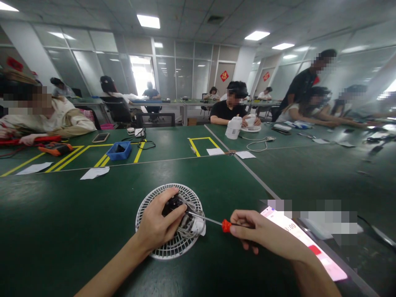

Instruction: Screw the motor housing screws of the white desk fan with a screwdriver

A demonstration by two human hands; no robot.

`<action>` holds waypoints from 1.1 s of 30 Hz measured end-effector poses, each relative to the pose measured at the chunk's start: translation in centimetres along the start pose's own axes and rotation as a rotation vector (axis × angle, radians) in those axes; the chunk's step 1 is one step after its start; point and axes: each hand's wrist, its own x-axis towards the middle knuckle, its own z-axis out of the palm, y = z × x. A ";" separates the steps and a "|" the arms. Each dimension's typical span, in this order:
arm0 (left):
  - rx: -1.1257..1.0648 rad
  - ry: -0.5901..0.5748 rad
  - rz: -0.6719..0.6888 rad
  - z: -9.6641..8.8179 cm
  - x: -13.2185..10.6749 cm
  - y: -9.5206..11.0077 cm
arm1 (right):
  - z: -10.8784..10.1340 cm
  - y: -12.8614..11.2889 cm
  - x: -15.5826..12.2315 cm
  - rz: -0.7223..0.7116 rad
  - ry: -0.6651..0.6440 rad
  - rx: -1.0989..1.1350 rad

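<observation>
My left hand point(161, 220) is closed around a small black part point(174, 202), which looks like a fan motor; its far side is hidden by my fingers. Beneath it lies a round white fan grille point(167, 252) on the green table, with a bundled grey cord point(188, 231) and a white tag resting on it. In my right hand point(250, 229) is a screwdriver point(226, 225) with a red collar on its handle. Its metal shaft points left, and the tip meets the black part near my left fingertips.
A lit phone point(305, 243) lies right of my right forearm. Farther off are a blue tray point(119, 151), paper slips point(95, 173), an orange meter point(56, 149) and a white appliance body point(234, 127). Across the table a person point(230, 107) handles white parts. More people sit left and right.
</observation>
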 end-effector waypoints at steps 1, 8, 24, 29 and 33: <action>0.002 0.001 0.000 0.0 0.0 0.0 | 0.1 0.0 0.1 0.013 -0.009 -0.005; 0.000 0.007 -0.001 0.0 0.1 0.1 | 0.3 -0.4 -0.3 0.023 -0.019 -0.094; -0.029 0.026 -0.013 0.0 0.2 0.2 | 0.2 -0.7 -0.3 -0.024 -0.001 -0.005; -0.032 0.015 -0.020 -0.1 0.0 0.2 | 0.2 -0.7 -0.4 -0.058 -0.013 -0.002; -0.030 0.018 -0.026 0.0 -0.1 0.3 | 0.2 -0.3 -0.1 -0.014 -0.054 0.092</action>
